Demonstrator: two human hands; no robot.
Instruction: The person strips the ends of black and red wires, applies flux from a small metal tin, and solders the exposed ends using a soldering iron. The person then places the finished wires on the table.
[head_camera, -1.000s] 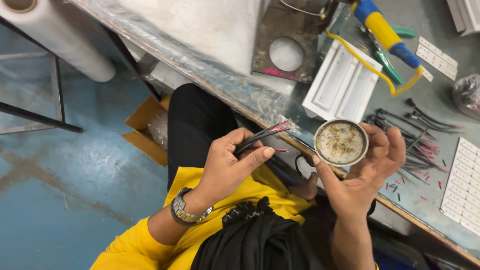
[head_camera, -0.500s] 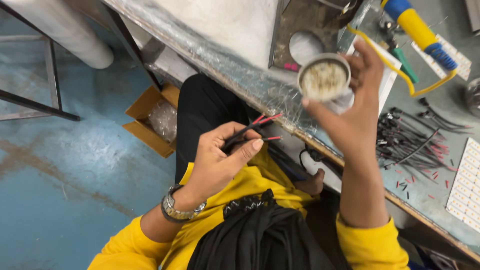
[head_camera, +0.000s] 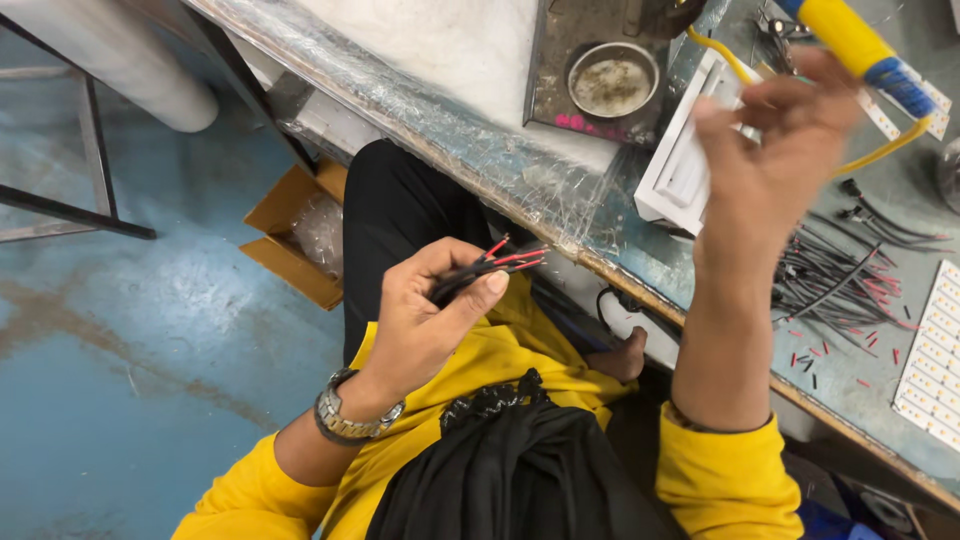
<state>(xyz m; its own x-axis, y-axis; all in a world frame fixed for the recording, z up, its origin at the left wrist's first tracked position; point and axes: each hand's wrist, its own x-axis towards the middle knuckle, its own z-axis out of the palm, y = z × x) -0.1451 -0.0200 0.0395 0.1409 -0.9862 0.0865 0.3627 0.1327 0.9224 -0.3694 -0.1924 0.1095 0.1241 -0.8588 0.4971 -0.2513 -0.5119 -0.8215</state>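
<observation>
Now, left hand (head_camera: 425, 320): pinches a bundle of red and black wires (head_camera: 495, 265) over the lap.
Right hand (head_camera: 770, 150): raised, fingers loosely open, holding nothing.
Round tin (head_camera: 612, 80): at eleven o'clock of the right hand, resting on the workbench (head_camera: 470, 150).

1. I am seeing the left hand (head_camera: 425, 320) gripping a small bundle of red and black wires (head_camera: 497, 264) between thumb and fingers, over the lap.
2. The right hand (head_camera: 765, 135) is hovering open above the table (head_camera: 480, 165), beside a yellow and blue tool (head_camera: 850, 40).
3. A round tin (head_camera: 612, 80) is sitting on a dark metal plate (head_camera: 560, 50).
4. More loose wires (head_camera: 835, 280) are lying near a white tray (head_camera: 680, 175).
</observation>
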